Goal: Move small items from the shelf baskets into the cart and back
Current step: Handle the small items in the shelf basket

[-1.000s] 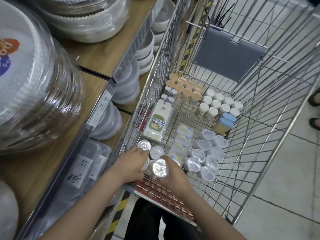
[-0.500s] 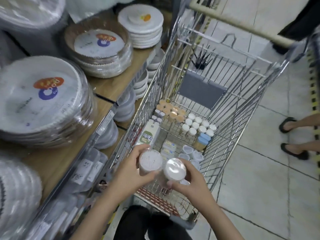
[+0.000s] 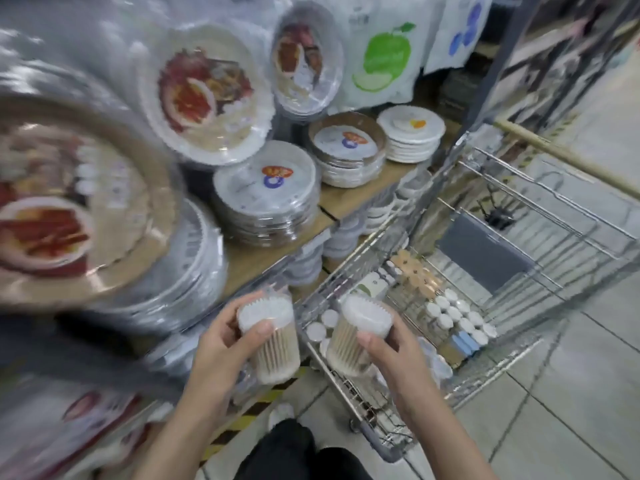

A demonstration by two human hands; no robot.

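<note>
Each hand grips a clear tub of swabs, left hand [image 3: 221,337] on one tub [image 3: 272,337], right hand [image 3: 391,355] on another [image 3: 360,336], above the cart [image 3: 519,271] edge; light, rigid, smooth plastic, best held round the middle

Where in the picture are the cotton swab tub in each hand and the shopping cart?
left tub [image 3: 273,337]: head view, on its clear side wall.
right tub [image 3: 353,337]: head view, on its clear side wall.
shopping cart [image 3: 554,209]: head view, on its far wire wall.
</note>
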